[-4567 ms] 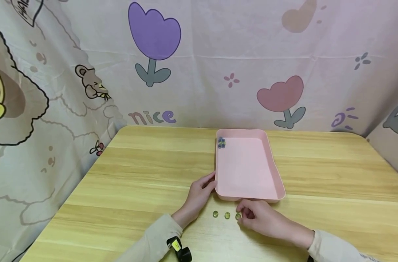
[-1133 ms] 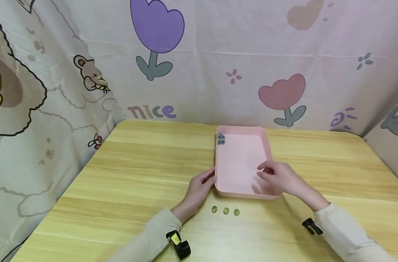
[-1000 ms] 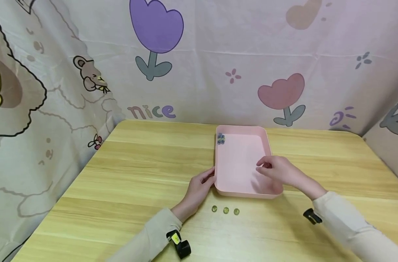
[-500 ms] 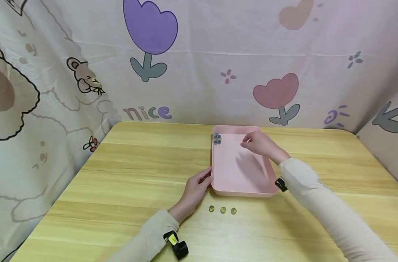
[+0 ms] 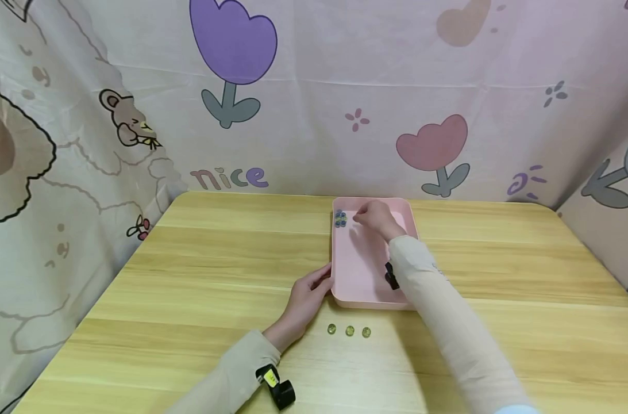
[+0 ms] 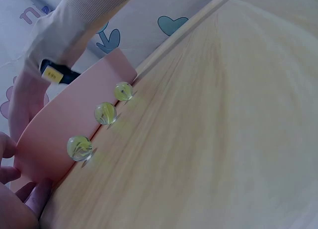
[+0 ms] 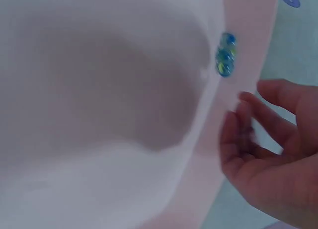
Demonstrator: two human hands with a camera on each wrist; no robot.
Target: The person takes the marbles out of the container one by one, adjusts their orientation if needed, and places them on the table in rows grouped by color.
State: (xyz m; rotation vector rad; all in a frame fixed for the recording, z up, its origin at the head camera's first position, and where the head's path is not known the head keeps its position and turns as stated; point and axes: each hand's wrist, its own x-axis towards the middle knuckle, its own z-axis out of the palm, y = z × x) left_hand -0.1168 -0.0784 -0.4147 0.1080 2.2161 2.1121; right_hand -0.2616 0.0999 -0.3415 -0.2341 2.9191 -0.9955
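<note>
A pink rectangular tray (image 5: 362, 290) lies on the table. My left hand (image 5: 303, 296) presses its fingertips to the tray's left outer wall near the front corner. In the tray's far left corner sits a small cluster of blue and yellow-green glass marbles (image 5: 341, 219). My right hand (image 5: 378, 218) hovers over the tray just right of that cluster. In the right wrist view, its fingers are loosely bent, thumb and forefinger apart, and nothing shows between the tips. Three clear yellow marbles (image 6: 105, 113) stand in a row before the tray's front wall.
The wooden table (image 5: 231, 259) runs back to a printed cloth (image 5: 314, 115) that hangs behind it and at both sides. Black wrist cameras (image 5: 280, 391) sit on both wrists. My right forearm (image 5: 448, 310) crosses over the tray's front right corner.
My right hand has moved from the yellow marbles in front, over the tray, to its far left corner. The three yellow marbles stay in their row. My left hand stays at the tray's wall.
</note>
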